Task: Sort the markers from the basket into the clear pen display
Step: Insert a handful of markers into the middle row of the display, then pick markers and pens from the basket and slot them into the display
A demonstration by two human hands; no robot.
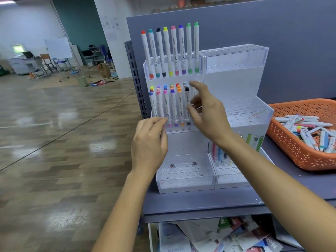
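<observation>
The clear pen display stands on a grey shelf as two stepped acrylic units. Its left unit holds a top row of white markers with coloured caps and a middle row of several more. My right hand is at the right end of that middle row, index finger on top of a blurred white marker, thumb and middle finger around it. My left hand is curled, fingertips on the middle tier's front left corner. The orange basket at the right holds several loose markers.
The right unit has a few pens in its lowest tier; its upper tiers hold nothing. A grey back panel rises behind the display. A lower shelf holds scattered booklets. Shiny open floor lies to the left.
</observation>
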